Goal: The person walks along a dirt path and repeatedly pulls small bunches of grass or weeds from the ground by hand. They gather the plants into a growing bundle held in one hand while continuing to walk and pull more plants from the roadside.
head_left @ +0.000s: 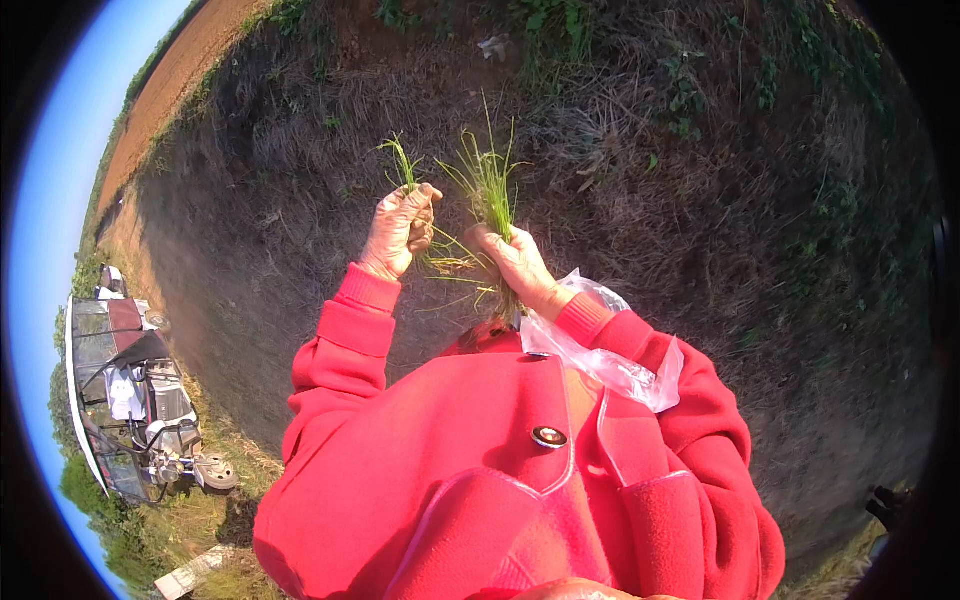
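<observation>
In my left hand (400, 228) a small tuft of green grass-like stalks (403, 165) is pinched, its tips sticking up above the fingers. My right hand (515, 262) is closed round a bigger bunch of the same thin green stalks (490, 190), with paler root ends hanging below the fist. Loose stalks (450, 263) trail between the two hands. A clear plastic bag (625, 375) hangs at my right wrist and forearm, over the red sleeve. The exact plant cannot be told.
Dry grass and dark soil (640, 200) cover the bank in front, with green weeds (560, 25) at the top. A three-wheeled vehicle with a roof (150, 400) stands at the left. Beyond it lie brown ploughed soil (180, 70) and a pale slab (192, 572).
</observation>
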Motion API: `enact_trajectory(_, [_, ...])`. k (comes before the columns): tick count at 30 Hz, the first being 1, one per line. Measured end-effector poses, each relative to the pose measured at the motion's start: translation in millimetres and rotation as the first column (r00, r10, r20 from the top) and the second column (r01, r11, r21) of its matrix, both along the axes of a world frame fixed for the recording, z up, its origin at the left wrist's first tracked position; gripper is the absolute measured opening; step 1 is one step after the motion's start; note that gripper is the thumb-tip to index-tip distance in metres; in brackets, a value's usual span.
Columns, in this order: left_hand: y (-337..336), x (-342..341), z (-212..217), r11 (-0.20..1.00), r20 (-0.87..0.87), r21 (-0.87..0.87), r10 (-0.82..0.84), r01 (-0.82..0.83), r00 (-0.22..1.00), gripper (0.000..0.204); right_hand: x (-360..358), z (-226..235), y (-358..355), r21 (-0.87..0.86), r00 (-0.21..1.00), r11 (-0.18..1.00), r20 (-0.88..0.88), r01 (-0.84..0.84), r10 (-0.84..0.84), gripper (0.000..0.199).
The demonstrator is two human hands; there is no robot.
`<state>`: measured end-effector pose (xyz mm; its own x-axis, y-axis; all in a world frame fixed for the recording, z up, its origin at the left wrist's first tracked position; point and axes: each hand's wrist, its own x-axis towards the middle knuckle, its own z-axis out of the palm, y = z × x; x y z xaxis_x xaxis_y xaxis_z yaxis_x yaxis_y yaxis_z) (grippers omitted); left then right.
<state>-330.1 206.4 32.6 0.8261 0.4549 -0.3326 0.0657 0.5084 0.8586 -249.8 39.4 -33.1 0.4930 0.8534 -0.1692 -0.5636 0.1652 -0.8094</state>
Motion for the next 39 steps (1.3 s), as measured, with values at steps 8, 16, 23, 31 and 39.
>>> enact_trajectory(8, [-24.6, 15.1, -4.5, 0.958, -0.065, 0.253, -0.121, 0.133, 0.991, 0.018, 1.1, -10.3, 12.4, 0.155, 0.991, 0.987, 0.132, -0.030, 0.009, 0.022])
enact_trajectory(16, [-19.1, 22.9, -4.3, 0.974, -0.059, 0.170, -0.141, 0.149, 0.988, 0.019, 15.8, -0.8, 11.4, 0.002, 0.999, 1.000, -0.046, 0.002, -0.002, 0.022])
enact_trajectory(23, [-11.2, 28.5, -10.3, 0.978, -0.098, 0.191, -0.072, 0.090, 0.993, 0.009, 24.7, -6.5, 13.7, 0.052, 0.971, 0.991, -0.212, 0.126, -0.112, 0.017])
enact_trajectory(31, [-1.4, 32.0, -13.0, 0.979, -0.101, 0.179, -0.080, 0.097, 0.992, 0.008, 31.1, -9.7, 19.5, 0.028, 0.951, 0.975, -0.228, 0.222, -0.210, 0.022])
enact_trajectory(39, [-4.4, 47.4, -10.0, 0.969, -0.125, 0.151, -0.178, 0.196, 0.976, 0.007, 37.7, -9.3, 17.0, 0.097, 0.947, 0.989, -0.311, 0.115, -0.080, 0.027])
